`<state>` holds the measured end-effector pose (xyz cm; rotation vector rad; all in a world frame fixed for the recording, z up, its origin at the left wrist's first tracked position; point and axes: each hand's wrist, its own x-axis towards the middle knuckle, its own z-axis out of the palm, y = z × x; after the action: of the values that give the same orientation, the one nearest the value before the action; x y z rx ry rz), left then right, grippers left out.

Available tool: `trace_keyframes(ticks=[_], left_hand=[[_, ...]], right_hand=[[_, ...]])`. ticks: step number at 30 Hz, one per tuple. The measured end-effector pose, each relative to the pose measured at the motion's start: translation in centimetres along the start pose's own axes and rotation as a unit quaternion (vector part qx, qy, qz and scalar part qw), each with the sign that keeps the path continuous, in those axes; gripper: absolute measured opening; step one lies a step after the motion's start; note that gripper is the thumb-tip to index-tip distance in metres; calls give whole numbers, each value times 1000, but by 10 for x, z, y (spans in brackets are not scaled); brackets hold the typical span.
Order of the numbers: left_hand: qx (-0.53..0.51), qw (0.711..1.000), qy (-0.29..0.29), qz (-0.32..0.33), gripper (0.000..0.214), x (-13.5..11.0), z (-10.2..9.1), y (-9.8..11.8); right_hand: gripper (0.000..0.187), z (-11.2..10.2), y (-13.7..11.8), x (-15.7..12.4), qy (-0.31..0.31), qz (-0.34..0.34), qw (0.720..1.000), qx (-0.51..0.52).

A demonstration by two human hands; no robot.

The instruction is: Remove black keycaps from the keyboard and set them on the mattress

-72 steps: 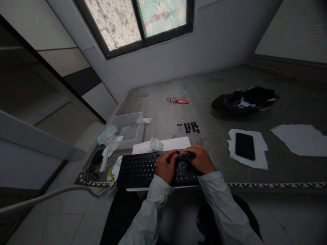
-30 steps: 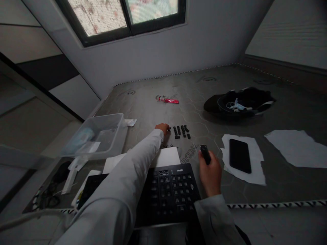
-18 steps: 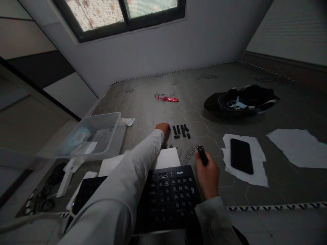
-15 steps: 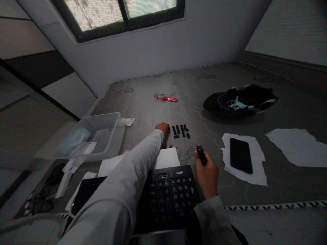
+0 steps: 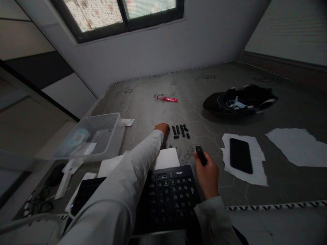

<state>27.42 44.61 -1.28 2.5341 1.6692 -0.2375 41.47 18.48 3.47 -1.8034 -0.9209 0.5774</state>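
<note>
My left hand [image 5: 162, 129] reaches across the grey mat to the left end of several small black keycaps [image 5: 181, 131] laid in rows; its fingers are curled against them, and what they pinch is hidden. My right hand [image 5: 207, 173] rests beside the black keyboard [image 5: 163, 197] and is closed round a small black tool [image 5: 201, 154] that points up and away. The keyboard lies at the near edge, partly under my left sleeve. A white sheet of paper [image 5: 167, 158] lies just beyond it.
A clear plastic tub [image 5: 97, 136] stands at the left. A black phone [image 5: 240, 155] lies on torn white paper at the right, another white sheet [image 5: 298, 146] farther right. A black cap [image 5: 240, 100] and a red packet [image 5: 167, 99] lie farther back.
2.4 s ago both hands were on the keyboard. Since then my left hand has reached out to the keycaps and my right hand has come off to the right with the tool. Little moved in the last second.
</note>
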Motion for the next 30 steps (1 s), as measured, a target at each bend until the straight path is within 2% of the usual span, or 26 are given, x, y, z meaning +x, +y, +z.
trace_keyframes(ticks=[15, 20, 24, 30], left_hand=[[-25, 1000, 11, -9, 34, 0, 2, -1], [-37, 997, 60, -36, 36, -2, -4, -6], [-39, 995, 74, -46, 35, 8, -11, -11], [-34, 999, 40, 6, 21, 32, -13, -9]], right_hand=[[42, -2, 0, 0, -8, 2, 1000, -11], [45, -3, 0, 0, -2, 6, 1000, -7], [44, -5, 0, 1, -6, 6, 1000, -12], [44, -4, 2, 2, -8, 17, 1000, -16]])
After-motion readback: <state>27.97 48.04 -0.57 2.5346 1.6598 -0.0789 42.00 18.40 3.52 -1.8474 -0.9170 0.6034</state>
